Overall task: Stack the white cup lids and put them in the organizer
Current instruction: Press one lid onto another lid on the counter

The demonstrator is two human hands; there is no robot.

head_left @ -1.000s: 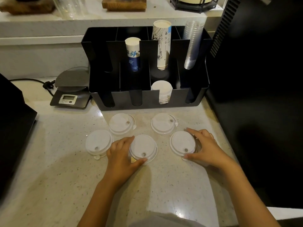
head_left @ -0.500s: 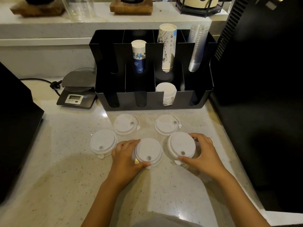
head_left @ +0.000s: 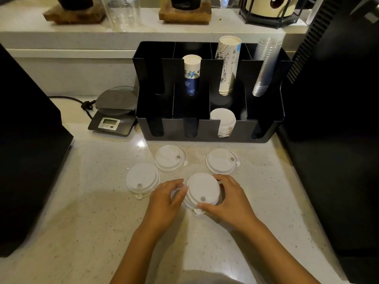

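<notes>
Two white cup lids sit one on top of the other as a small lid stack (head_left: 202, 190) near the front of the worktop (head_left: 82, 212). The right hand (head_left: 229, 199) has its fingers wrapped around the top lid. The left hand (head_left: 166, 198) has its fingers curled against the stack's left edge. Three more lids lie flat close by: a left lid (head_left: 142, 177), a back-left lid (head_left: 170, 157) and a back-right lid (head_left: 221, 160). The worktop is pale, speckled stone. Behind the lids stands a black organizer (head_left: 205, 134). One front slot holds white lids (head_left: 223, 121). Its back slots hold a blue and white paper cup stack (head_left: 191, 73), a tall printed cup stack (head_left: 227, 64) and clear plastic cups (head_left: 265, 66). A small scale (head_left: 113, 113) sits just left of the organizer.
</notes>
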